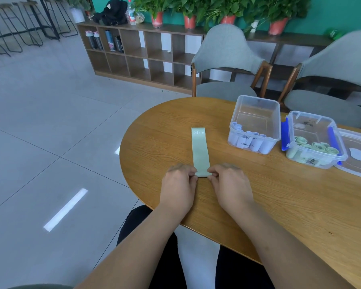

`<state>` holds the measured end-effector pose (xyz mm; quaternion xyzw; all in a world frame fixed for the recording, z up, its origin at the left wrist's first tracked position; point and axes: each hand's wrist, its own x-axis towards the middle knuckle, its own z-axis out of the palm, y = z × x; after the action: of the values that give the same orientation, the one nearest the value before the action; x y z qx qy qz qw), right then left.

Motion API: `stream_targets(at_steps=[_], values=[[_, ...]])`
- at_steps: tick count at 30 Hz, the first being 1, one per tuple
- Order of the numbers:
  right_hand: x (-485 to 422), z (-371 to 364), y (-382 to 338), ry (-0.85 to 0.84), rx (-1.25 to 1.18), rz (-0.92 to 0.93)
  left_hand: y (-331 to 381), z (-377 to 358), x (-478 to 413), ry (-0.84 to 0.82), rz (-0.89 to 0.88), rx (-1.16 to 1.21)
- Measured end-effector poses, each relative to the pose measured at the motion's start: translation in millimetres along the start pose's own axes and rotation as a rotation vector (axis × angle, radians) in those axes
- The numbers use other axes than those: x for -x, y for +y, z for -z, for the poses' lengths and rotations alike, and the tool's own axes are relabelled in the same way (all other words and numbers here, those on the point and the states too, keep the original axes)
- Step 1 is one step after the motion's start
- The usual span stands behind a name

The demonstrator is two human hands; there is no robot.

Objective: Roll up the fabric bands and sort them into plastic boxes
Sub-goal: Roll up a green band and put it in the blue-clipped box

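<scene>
left grip [178,184], right grip [229,184]: each pinches near end of green band [200,151] | clear box [233,119], blue-latched box [319,161]: right, holding rolls

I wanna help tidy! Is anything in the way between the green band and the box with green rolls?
Partly: the box of pale rolls stands between the green band and the open green-roll box. Its near side looks free.
</scene>
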<state>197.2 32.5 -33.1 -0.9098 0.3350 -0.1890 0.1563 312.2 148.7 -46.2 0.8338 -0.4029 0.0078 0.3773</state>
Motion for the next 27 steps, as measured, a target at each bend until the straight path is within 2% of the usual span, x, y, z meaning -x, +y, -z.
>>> stream_targets(at_steps=[6,15,20,27], values=[[15.6,5.8,4.3,-0.029,-0.055,0.024,-2.1,6.1,13.8,-0.064,0.047,0.046],[14.7,9.6,1.9,-0.046,-0.125,-0.037,3.8,9.2,15.4,-0.045,0.064,0.067],[13.2,7.5,-0.7,-0.002,-0.101,-0.042,3.7,7.1,13.3,-0.017,0.030,0.017],[9.4,7.2,-3.2,-0.028,-0.072,-0.066,5.6,9.1,6.7,-0.054,0.056,-0.009]])
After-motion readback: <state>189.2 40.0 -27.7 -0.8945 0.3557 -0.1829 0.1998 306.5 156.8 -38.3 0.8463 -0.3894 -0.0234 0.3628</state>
